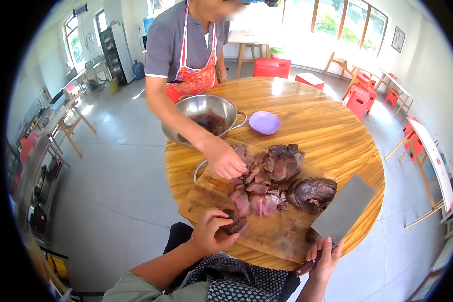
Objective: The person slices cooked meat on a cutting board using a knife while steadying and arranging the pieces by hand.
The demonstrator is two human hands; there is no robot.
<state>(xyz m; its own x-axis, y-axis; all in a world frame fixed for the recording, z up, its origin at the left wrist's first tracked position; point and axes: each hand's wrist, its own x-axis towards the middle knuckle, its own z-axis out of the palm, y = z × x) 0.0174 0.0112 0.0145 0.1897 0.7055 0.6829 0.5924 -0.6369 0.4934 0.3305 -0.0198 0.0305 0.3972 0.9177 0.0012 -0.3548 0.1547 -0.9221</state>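
Note:
My left hand (210, 232) is closed around a dark piece of cooked meat (235, 222) at the near left of the wooden cutting board (206, 195). In my right hand (325, 257) is the handle of a cleaver (343, 206), its broad blade tilted up over the board's right edge. Sliced meat (256, 194) lies heaped mid-board. Two larger dark chunks rest beyond it: one meat chunk (283, 161) at the back, another meat chunk (312, 195) beside the blade. A co-worker's hand (226, 160) reaches onto the slices from the far left.
The co-worker in a red apron (199, 75) stands across the round wooden table (332, 131). A steel bowl (226, 108) with dark liquid stands at the left, near a purple plate (265, 123). Red stools (358, 100) and a side table (433, 151) stand further right.

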